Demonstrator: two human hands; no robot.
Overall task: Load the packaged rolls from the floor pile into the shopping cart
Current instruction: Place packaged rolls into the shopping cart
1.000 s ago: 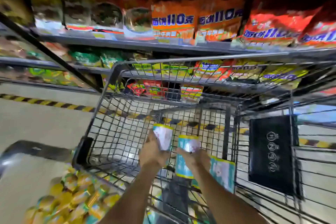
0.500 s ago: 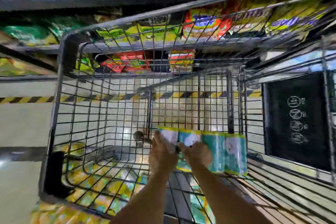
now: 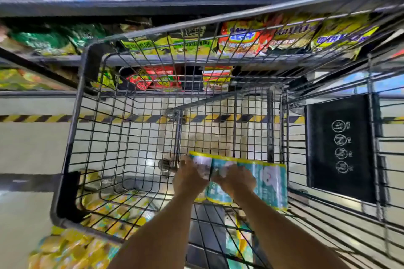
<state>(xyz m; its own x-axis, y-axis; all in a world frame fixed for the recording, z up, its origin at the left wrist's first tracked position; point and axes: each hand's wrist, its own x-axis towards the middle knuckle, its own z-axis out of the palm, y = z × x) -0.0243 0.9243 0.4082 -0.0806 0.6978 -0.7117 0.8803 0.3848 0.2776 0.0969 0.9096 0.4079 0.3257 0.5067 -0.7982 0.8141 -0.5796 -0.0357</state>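
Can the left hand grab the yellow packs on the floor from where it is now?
Probably not. The left hand is down inside the cart, holding a pack, and the cart's wires stand between it and the yellow packs.

One wide-angle view from the person's head, looking forward and steeply down into the shopping cart (image 3: 71,137) close below. Store shelves (image 3: 131,6) cross the far top, with floor (image 3: 26,148) at left.
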